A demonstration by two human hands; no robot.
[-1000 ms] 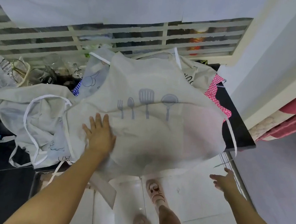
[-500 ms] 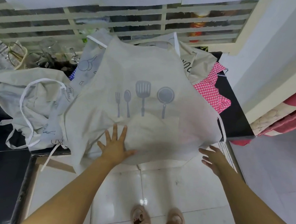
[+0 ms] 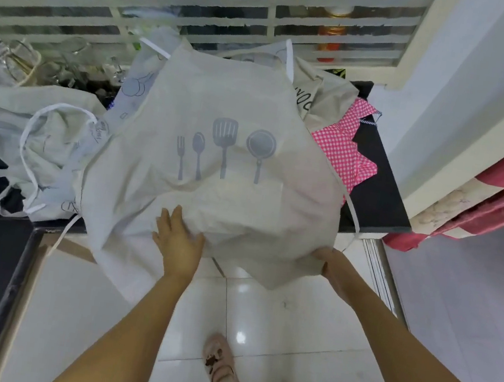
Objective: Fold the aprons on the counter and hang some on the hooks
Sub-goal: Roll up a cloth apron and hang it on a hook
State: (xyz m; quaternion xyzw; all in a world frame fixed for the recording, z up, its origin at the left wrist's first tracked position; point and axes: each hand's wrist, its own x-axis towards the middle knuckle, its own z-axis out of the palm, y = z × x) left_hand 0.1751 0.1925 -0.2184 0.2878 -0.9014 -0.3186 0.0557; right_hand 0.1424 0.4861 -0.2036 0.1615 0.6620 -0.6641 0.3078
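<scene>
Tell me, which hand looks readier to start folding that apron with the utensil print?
Probably the right hand: it seems to grip the apron by its lower right edge, ready to lift it across. The left hand lies flat on the cloth, better suited to pinning it.

1. Bright, even, diffuse light is filling the scene, casting only faint shadows.
2. Small glare spots are shining on the glossy floor tiles (image 3: pixel 240 336).
3. Wide-angle distortion is bending the window bars (image 3: pixel 270 7) and lines near the frame's edges.
4. The pale apron (image 3: pixel 224 97) is looking slightly washed out and soft.
</scene>
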